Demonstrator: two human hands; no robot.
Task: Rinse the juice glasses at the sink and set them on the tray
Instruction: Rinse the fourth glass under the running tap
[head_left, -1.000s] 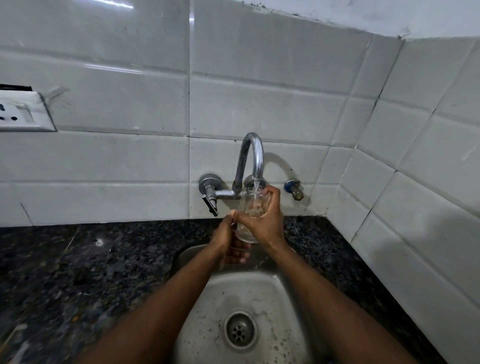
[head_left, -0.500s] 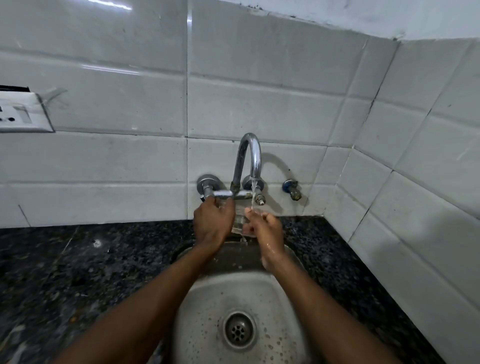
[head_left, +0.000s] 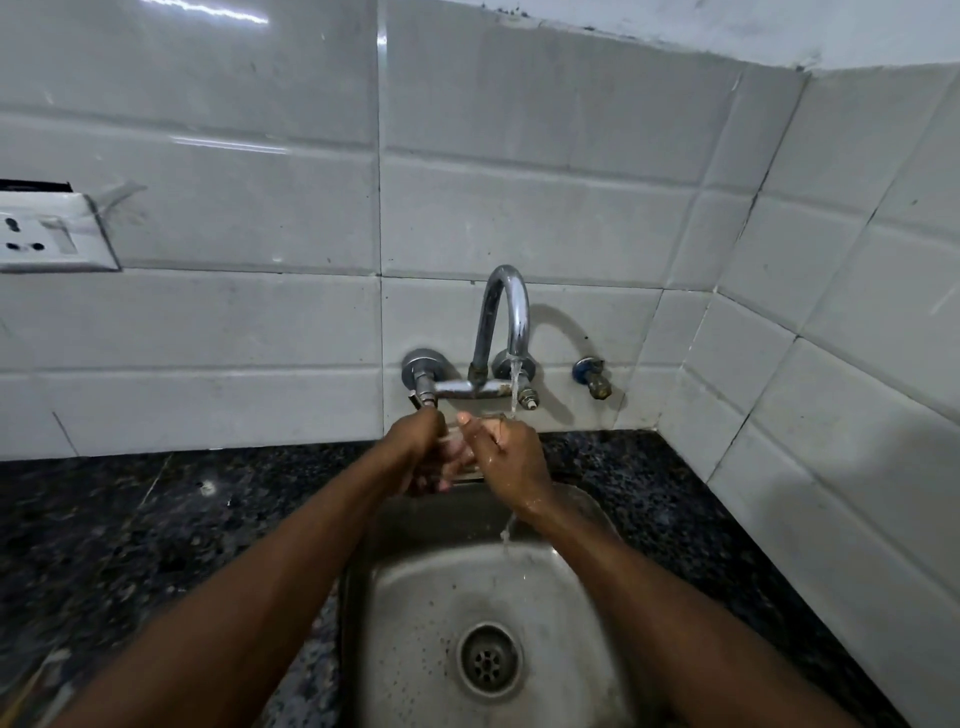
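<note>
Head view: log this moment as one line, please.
stage: rinsing | clear juice glass: gripped by left hand and right hand under chrome tap stream | steel sink: catching runoff | tray: not in view

Bare forearms (head_left: 249, 597) — right grip (head_left: 511, 457) and wrist (head_left: 535, 506) wet.

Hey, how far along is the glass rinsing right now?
Done: nothing that shows; no rinsed glass or tray is in view. In hand: the left hand and right hand hold one clear juice glass under water running from the tap over the sink. Left: finish this rinse, set the glass on the tray, then do any others, unseen here.
</note>
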